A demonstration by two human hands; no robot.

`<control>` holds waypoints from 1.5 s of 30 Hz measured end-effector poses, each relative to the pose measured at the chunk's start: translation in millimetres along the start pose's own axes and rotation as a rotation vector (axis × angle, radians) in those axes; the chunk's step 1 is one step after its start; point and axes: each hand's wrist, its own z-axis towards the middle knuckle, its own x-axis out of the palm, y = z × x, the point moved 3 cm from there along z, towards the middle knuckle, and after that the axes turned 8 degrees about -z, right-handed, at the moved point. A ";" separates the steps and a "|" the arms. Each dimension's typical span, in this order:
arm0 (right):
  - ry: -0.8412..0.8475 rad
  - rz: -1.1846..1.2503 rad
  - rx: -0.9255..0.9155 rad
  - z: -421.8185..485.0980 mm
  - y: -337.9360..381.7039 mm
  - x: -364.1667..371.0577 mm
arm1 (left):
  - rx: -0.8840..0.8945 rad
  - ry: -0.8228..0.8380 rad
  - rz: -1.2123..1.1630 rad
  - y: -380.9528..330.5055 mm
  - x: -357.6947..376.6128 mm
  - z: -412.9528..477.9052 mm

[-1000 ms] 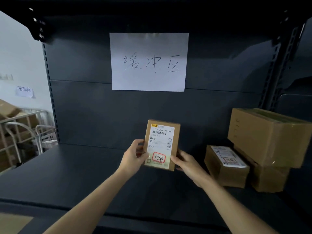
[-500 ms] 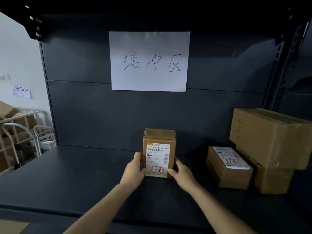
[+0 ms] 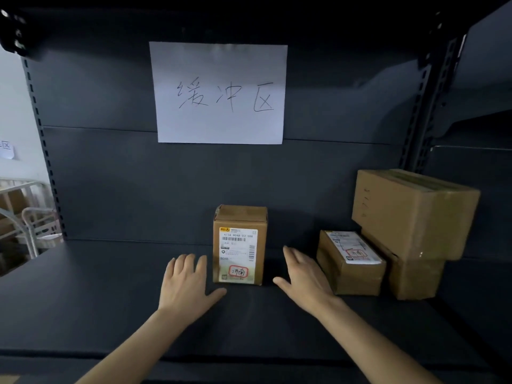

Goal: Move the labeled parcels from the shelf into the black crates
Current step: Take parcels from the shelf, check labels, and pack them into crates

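The left hand [image 3: 188, 284] lies released, fingers straight, just left of the upright parcel [image 3: 240, 245]. A second ago both hands held that parcel lifted; now it stands let go on the dark shelf [image 3: 110, 300] between them. Its label reads "472A B048 03 088", with red-ringed handwriting below, seemingly 济南. The paper sign [image 3: 220, 92] above the hands reads 缓冲区. The right hand [image 3: 302, 275] is likewise spread and empty, apart from the parcel. Just right of it lies a second labelled parcel [image 3: 350, 261], against two stacked plain boxes [image 3: 415, 212]. No crate shows, so this parcel seems checked, not yet moved.
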 end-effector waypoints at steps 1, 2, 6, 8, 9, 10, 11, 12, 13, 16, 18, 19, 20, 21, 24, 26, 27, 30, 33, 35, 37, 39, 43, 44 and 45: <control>-0.018 -0.025 -0.008 -3.0 -3.1 -3.3 | 0.021 -0.023 -0.022 -3.9 -1.9 -2.9; -0.035 -0.042 -0.008 -6.7 -7.5 -6.9 | 0.040 -0.041 -0.051 -9.5 -3.6 -5.0; -0.091 -0.093 0.017 -22.6 -25.3 -22.2 | 0.101 -0.034 -0.107 -36.4 -7.1 -10.3; -0.113 -0.123 0.044 -32.2 -37.5 -30.6 | 0.151 -0.023 -0.133 -54.7 -7.6 -9.9; -0.123 -0.140 0.060 -37.9 -45.1 -35.1 | 0.181 -0.015 -0.149 -65.2 -7.5 -9.4; -0.133 -0.156 0.077 -43.4 -53.0 -39.3 | 0.208 -0.008 -0.167 -75.8 -7.2 -8.9; -0.142 -0.173 0.094 -49.0 -61.4 -43.1 | 0.232 -0.002 -0.187 -86.2 -6.3 -8.2; -0.150 -0.184 0.113 -54.8 -70.3 -46.4 | 0.251 0.004 -0.210 -96.5 -5.3 -7.2; -0.155 -0.189 0.134 -60.4 -79.3 -49.2 | 0.267 0.012 -0.233 -106.2 -4.2 -6.2; -0.158 -0.162 0.196 -76.4 -103.3 -54.2 | 0.326 0.028 -0.252 -133.0 0.2 -1.3; -0.148 -0.116 0.240 -85.3 -116.3 -54.5 | 0.356 0.045 -0.239 -149.2 3.8 3.1; -0.138 -0.096 0.265 -88.8 -121.9 -54.0 | 0.362 0.061 -0.247 -156.7 6.1 5.6; -0.127 -0.077 0.288 -91.5 -127.1 -53.1 | 0.364 0.081 -0.265 -163.9 8.3 8.3; -0.118 -0.056 0.307 -93.0 -131.8 -51.9 | 0.367 0.099 -0.286 -170.7 10.2 10.7; -0.108 0.026 0.335 -93.6 -141.0 -48.2 | 0.356 0.146 -0.341 -188.7 16.4 18.5; -0.094 0.096 0.361 -89.7 -145.3 -44.2 | 0.319 0.184 -0.405 -200.9 21.4 24.8; -0.087 0.137 0.376 -86.3 -147.3 -41.7 | 0.281 0.208 -0.461 -207.3 23.0 28.4; -0.072 0.339 0.425 -71.5 -150.0 -33.2 | 0.014 0.391 -0.859 -224.1 27.6 39.6; -0.043 0.575 0.489 -58.7 -148.3 -24.6 | -0.170 0.553 -1.150 -238.7 35.0 45.0; -0.045 0.642 0.512 -55.5 -145.9 -21.8 | -0.203 0.581 -1.216 -238.5 36.2 44.3; -0.060 0.668 0.482 -53.5 -144.2 -20.3 | -0.196 0.567 -1.253 -233.6 35.6 41.8; -0.085 0.695 0.451 -54.8 -141.4 -19.6 | -0.126 0.537 -1.288 -226.2 32.7 36.8; -0.162 0.700 0.373 -59.8 -128.9 -16.9 | 0.118 0.381 -1.191 -208.6 25.8 21.0; -0.175 0.703 0.359 -60.8 -125.2 -15.9 | 0.148 0.342 -1.166 -204.3 25.0 18.4; -0.187 0.702 0.349 -61.3 -121.9 -15.0 | 0.165 0.311 -1.148 -200.5 24.6 16.4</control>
